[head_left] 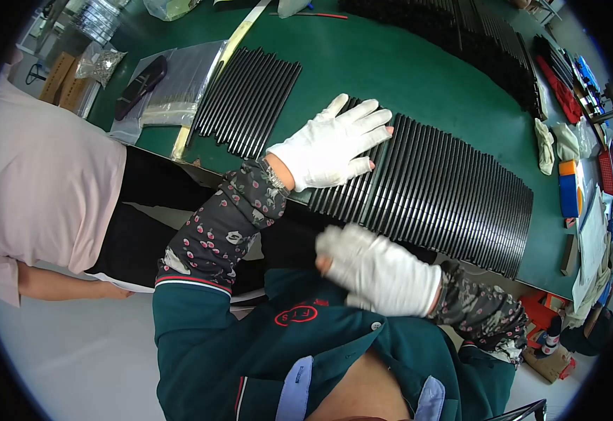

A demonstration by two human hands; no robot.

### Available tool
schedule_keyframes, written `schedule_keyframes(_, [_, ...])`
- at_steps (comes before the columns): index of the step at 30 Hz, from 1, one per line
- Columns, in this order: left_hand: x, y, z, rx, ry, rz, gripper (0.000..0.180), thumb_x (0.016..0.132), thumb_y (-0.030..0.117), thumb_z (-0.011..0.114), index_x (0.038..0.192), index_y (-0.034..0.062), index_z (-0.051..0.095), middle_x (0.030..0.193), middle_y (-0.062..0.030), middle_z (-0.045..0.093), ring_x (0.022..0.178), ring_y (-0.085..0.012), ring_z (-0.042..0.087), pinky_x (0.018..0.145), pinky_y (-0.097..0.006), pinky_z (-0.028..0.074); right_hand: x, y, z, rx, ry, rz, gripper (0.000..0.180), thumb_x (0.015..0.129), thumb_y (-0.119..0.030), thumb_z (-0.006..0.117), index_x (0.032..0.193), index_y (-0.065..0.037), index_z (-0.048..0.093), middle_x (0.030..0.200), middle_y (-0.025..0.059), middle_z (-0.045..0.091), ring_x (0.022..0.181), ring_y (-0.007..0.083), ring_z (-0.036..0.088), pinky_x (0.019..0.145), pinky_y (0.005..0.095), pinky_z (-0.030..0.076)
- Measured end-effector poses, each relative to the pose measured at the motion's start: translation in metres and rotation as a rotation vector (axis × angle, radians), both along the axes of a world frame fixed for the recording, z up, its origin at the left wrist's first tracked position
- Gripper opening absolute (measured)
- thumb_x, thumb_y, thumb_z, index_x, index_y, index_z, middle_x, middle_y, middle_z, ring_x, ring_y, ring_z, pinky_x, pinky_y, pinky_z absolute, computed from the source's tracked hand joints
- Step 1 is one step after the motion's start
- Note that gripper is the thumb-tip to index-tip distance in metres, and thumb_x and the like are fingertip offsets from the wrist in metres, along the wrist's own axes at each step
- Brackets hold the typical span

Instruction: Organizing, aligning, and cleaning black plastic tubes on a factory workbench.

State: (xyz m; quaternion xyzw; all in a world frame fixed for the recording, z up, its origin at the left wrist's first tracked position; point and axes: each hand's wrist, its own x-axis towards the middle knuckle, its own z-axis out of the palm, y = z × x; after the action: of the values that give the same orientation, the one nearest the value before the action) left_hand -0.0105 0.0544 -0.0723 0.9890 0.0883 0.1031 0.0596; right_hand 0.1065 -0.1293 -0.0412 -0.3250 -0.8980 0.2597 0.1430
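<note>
Two batches: black strips lie in two flat rows on the green table (363, 63); all places below are given relative to the large row of strips (440, 189).
Co-worker: a person in a pale pink top (40, 182) stands well to the left of the large row, at the table edge.
Small row of strips (247, 98): left of the large row, apart from it, beside a clear plastic bag (180, 84).
Left hand (331, 144): white glove, fingers spread, palm pressed flat on the left end of the large row.
Right hand (377, 270): white glove, loosely curled, holding nothing, off the table just below the large row's near edge.
Step in hand: judged to be squaring up the strips.
Next move: would call for even pressure, with both hands level.
Far stock (489, 49): more black strips beyond the large row.
</note>
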Motion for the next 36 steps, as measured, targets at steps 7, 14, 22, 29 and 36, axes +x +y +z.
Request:
schedule_keyframes(7, [0.002,0.0,0.007,0.003,0.027,-0.023,0.055,0.087,0.027,0.06,0.137,0.0069,0.046,0.148,-0.0116,0.037,0.14,-0.03,0.03,0.114,-0.054,0.024,0.012,0.029,-0.01,0.135,0.035,-0.26,0.074,0.067,-0.023,0.074,0.128,0.005,0.042,0.135,0.0266,0.041,0.122,0.0458,0.044,0.105,0.0487,0.038])
schedule_keyframes(14, [0.002,-0.003,0.005,-0.046,0.0,0.013,0.054,0.087,0.024,0.06,0.138,0.009,0.045,0.148,-0.0105,0.038,0.141,-0.0295,0.029,0.113,-0.055,0.024,0.0,0.028,0.009,0.139,0.221,-0.075,0.072,0.077,-0.026,0.065,0.136,0.005,0.039,0.136,0.0268,0.043,0.124,0.0409,0.049,0.104,0.0435,0.042])
schedule_keyframes(22, [0.001,0.001,0.001,-0.045,0.001,0.012,0.055,0.088,0.023,0.058,0.139,0.0098,0.044,0.149,-0.0098,0.037,0.141,-0.0284,0.03,0.113,-0.055,0.024,-0.003,0.026,0.01,0.084,0.12,0.036,0.068,0.075,-0.028,0.069,0.128,0.007,0.045,0.136,0.0235,0.044,0.129,0.0383,0.042,0.109,0.044,0.033])
schedule_keyframes(29, [0.005,0.015,0.004,-0.12,-0.018,-0.034,0.05,0.093,0.023,0.052,0.14,0.0086,0.042,0.15,-0.0102,0.035,0.141,-0.0268,0.029,0.114,-0.054,0.022,-0.006,0.011,0.01,0.133,-0.028,0.111,0.066,0.079,-0.033,0.064,0.131,0.004,0.046,0.141,0.0223,0.041,0.135,0.0342,0.038,0.114,0.0442,0.027])
schedule_keyframes(36, [0.015,0.012,0.001,-0.025,0.058,0.068,0.052,0.093,0.026,0.053,0.141,0.0097,0.041,0.151,-0.0091,0.034,0.143,-0.0262,0.026,0.116,-0.052,0.021,-0.023,0.021,-0.002,-0.071,-0.001,0.13,0.067,0.072,-0.03,0.07,0.125,0.005,0.05,0.134,0.0248,0.046,0.129,0.0378,0.043,0.11,0.0482,0.033])
